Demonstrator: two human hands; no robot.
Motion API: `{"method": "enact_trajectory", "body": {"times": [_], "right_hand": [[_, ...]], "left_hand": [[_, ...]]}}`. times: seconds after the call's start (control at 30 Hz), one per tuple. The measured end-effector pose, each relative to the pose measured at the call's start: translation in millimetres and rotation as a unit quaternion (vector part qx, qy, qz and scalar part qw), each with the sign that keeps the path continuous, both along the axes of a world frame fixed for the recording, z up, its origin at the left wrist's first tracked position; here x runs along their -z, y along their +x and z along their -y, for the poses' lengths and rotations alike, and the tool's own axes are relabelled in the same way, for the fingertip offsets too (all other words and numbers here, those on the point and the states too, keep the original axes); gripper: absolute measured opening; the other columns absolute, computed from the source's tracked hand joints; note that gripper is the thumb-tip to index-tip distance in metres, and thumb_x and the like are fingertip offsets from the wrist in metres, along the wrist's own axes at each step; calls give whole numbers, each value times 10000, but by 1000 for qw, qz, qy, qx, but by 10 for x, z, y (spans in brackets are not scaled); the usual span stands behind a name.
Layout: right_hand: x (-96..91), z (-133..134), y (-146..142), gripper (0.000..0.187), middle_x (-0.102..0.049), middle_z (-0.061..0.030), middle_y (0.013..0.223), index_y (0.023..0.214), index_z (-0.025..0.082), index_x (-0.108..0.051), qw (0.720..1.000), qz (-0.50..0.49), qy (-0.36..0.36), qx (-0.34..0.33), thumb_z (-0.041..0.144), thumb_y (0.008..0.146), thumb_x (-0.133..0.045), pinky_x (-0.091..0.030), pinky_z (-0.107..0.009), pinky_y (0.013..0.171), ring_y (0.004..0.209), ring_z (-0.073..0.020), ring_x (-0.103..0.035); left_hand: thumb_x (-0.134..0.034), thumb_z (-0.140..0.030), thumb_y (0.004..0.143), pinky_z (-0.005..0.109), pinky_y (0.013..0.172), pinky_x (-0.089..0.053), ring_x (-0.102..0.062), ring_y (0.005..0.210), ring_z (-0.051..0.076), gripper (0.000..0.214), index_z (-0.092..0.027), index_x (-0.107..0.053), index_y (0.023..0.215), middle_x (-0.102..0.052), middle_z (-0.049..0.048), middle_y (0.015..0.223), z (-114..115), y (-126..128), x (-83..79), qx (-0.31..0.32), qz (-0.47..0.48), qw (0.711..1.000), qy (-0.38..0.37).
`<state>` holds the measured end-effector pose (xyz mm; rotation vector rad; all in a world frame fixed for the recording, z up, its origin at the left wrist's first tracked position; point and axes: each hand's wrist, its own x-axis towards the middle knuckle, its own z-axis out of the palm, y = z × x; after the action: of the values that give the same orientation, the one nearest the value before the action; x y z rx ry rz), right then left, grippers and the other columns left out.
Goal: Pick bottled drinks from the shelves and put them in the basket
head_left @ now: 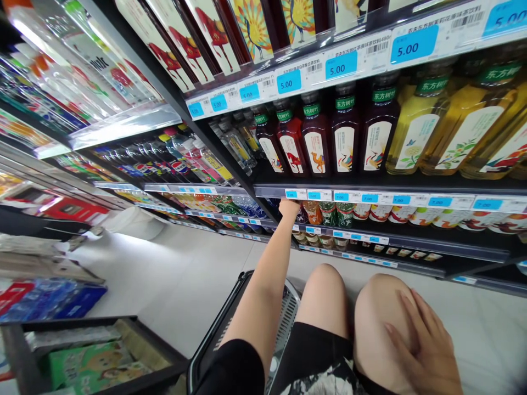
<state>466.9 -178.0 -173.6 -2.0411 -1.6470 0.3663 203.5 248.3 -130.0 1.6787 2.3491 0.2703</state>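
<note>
Reaching left hand (pixel 289 207) in by likely weighty, stiff, slick bottles (pixel 313 213) just under price rail (pixel 267 191), best clasped round body; can't tell hidden fingers' grip; resting right hand (pixel 430 340), loosely spread, on knee (pixel 381 302)

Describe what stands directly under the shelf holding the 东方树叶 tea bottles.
An orange bottle, green bottles and red-and-white-labelled bottles show. The price rail covers their tops; the left hand hides part of the row.

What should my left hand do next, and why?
Perhaps close your left hand around one of the lower bottles: it is close beside them, just below the price strip. Its grip is hidden, so I can't tell whether it holds one.
</note>
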Motion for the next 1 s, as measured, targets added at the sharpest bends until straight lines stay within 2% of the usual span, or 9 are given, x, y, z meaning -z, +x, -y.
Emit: {"method": "enact_trajectory", "body": {"times": [0.1, 0.27, 0.47, 0.63, 0.73, 0.87, 1.0], "right_hand": [[26, 19, 29, 768, -393, -99, 1660, 1610, 391, -214, 1000, 0, 0, 0, 554, 915, -496, -491, -677, 1105, 1451, -406, -472], [67, 49, 61, 780, -383, -88, 1668, 1609, 410, -208, 1000, 2, -2, 5, 578, 907, -502, -494, -676, 1103, 1446, -405, -480], [-36, 19, 8, 765, -359, -74, 1685, 1611, 426, -195, 1000, -15, -9, 12, 556, 916, -490, -490, -693, 1099, 1454, -417, -469], [-31, 8, 5, 762, -375, -75, 1675, 1609, 426, -199, 1000, -12, -2, 10, 555, 918, -493, -494, -691, 1093, 1448, -413, -475], [45, 22, 49, 783, -380, -95, 1669, 1612, 398, -215, 1000, 2, 7, -6, 555, 906, -516, -506, -679, 1085, 1436, -415, -489], [102, 34, 83, 808, -384, -97, 1666, 1613, 391, -221, 1000, 16, 9, -16, 564, 891, -539, -509, -671, 1088, 1433, -411, -491], [63, 28, 70, 779, -388, -89, 1664, 1609, 403, -217, 1000, 4, 1, -3, 562, 908, -514, -506, -675, 1088, 1445, -405, -480]], "left_hand": [[-674, -435, 877, 407, 954, -577, -703, 1170, 356, 473, -166, -705, 1265, -722, 209, 1264, 7, 20, -21, -2, 8, 1000, 13], [-679, -370, 892, 365, 981, -564, -694, 1199, 331, 448, -173, -696, 1294, -710, 201, 1304, -40, -66, -39, 21, -9, 1000, -6], [-686, -405, 906, 333, 1000, -547, -697, 1201, 307, 429, -166, -729, 1260, -752, 186, 1226, -82, -246, 15, 45, 15, 999, -5], [-706, -422, 883, 359, 926, -576, -720, 1149, 333, 403, -160, -754, 1186, -753, 205, 1203, -3, -239, 79, 20, 26, 999, 12], [-697, -411, 891, 377, 930, -576, -712, 1167, 342, 430, -147, -722, 1229, -743, 220, 1215, 60, -223, 97, 4, 38, 999, 32], [-683, -394, 906, 374, 967, -560, -692, 1211, 330, 444, -151, -687, 1277, -734, 209, 1243, 85, -234, 95, 9, 47, 998, 44], [-681, -403, 914, 352, 946, -562, -698, 1197, 322, 416, -144, -705, 1238, -739, 202, 1235, 64, -242, 79, 16, 56, 998, 32]]}}
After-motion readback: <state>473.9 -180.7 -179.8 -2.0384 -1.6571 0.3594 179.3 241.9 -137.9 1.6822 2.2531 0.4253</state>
